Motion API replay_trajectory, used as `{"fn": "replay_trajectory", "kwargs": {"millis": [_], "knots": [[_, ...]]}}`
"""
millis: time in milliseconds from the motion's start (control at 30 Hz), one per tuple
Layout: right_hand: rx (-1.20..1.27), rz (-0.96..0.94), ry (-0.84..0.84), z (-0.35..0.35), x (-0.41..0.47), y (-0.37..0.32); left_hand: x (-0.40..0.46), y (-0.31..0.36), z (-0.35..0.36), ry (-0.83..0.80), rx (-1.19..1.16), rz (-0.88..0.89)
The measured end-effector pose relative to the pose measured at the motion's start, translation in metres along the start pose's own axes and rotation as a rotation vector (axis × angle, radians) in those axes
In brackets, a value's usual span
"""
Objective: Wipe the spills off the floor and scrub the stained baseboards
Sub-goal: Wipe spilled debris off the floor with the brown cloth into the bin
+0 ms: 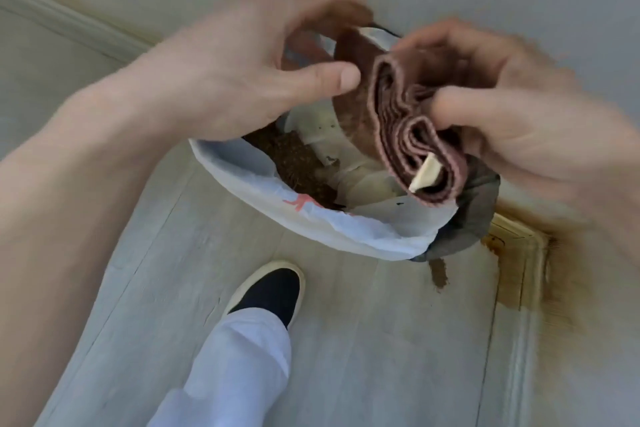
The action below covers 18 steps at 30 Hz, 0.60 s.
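The brown cloth, folded in thick layers with a white tag, is pinched by right hand fingers; left hand fingers, loosely spread, touch its left edge.

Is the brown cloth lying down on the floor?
No, the right hand holds the folded brown cloth up above the lined bin, with the left hand touching it.

Soft, even light, no glare. Motion blur smears right hand; wide-angle bending beside baseboard.
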State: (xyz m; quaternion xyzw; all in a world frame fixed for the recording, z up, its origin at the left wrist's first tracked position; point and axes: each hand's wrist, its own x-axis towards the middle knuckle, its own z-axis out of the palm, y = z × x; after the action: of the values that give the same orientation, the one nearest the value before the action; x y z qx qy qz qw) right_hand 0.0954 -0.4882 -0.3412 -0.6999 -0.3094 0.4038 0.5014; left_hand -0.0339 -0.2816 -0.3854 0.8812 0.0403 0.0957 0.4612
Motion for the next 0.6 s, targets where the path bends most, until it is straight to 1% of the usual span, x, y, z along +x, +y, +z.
{"fn": "replay_trajectory", "kwargs": {"millis": [67,100,133,200,333,400,533,600], "knots": [[-0.042,0.085,-0.099,0.005,0.016,0.004,0.001,-0.008,0.004,-0.049,0.049,0.002],[-0.061,0.132,-0.103,0.008,0.018,0.003,0.004,-0.011,0.008,-0.047,0.085,0.0],[-0.054,0.144,-0.095,0.005,0.021,0.003,0.005,-0.013,0.01,-0.026,0.121,0.002],[-0.071,0.141,-0.14,0.008,0.026,0.006,0.007,-0.017,0.01,0.044,0.173,-0.001],[0.094,0.235,-0.199,0.009,0.034,0.002,0.009,-0.018,0.003,0.084,0.19,-0.029],[0.084,0.263,-0.182,0.01,0.035,0.003,0.011,-0.018,0.003,0.099,0.198,-0.042],[-0.087,0.288,-0.085,0.015,0.036,0.008,0.013,-0.016,0.006,0.129,0.201,-0.057],[-0.08,0.291,-0.036,0.017,0.036,0.01,0.014,-0.015,0.009,0.136,0.202,-0.065]]}}
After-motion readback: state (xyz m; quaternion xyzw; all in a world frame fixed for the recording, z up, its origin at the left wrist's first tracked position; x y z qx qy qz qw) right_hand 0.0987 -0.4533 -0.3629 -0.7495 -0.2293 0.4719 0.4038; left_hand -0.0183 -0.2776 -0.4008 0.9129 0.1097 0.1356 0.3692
